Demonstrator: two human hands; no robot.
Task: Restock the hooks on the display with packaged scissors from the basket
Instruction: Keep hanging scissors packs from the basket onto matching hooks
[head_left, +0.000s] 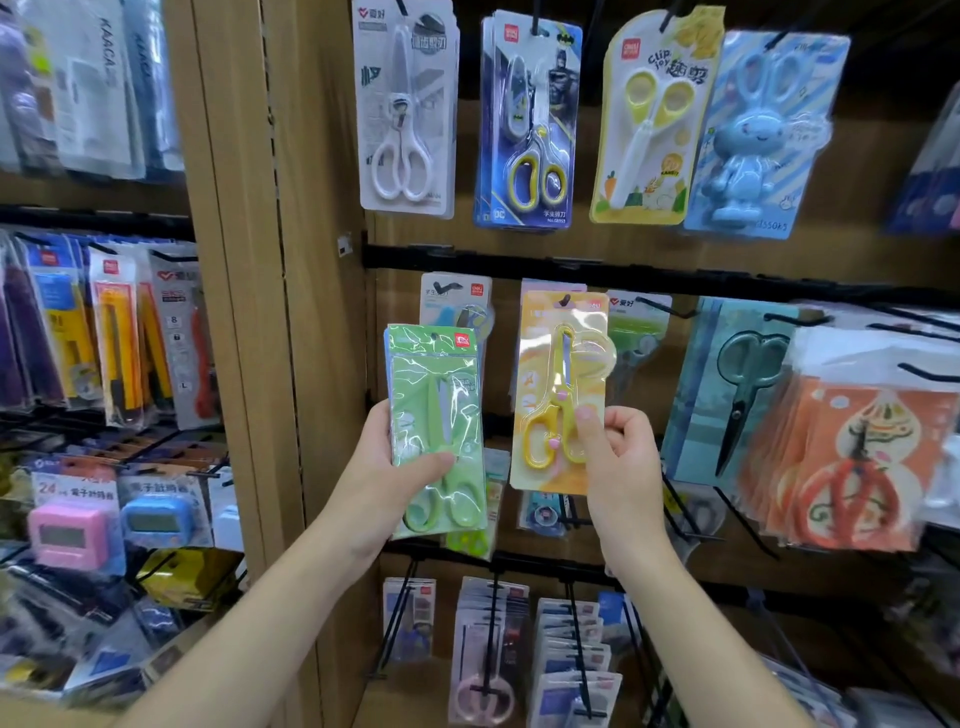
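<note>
My left hand (387, 467) grips a green pack of scissors (436, 405), with more packs stacked behind it, in front of the middle row's left hook. My right hand (618, 457) pinches the lower right of a yellow pack of scissors (550, 374). The top hole of that pack sits at a black hook (563, 300) on the middle rail, in front of other packs. The basket is out of view.
The upper row holds white (402, 111), blue-and-yellow (530, 124), pale yellow (649, 124) and blue rabbit (758, 140) scissor packs. To the right hang dark scissors (737, 395) and orange packs (852, 457). More packs hang below (488, 649). A wooden post (270, 260) separates the left shelves.
</note>
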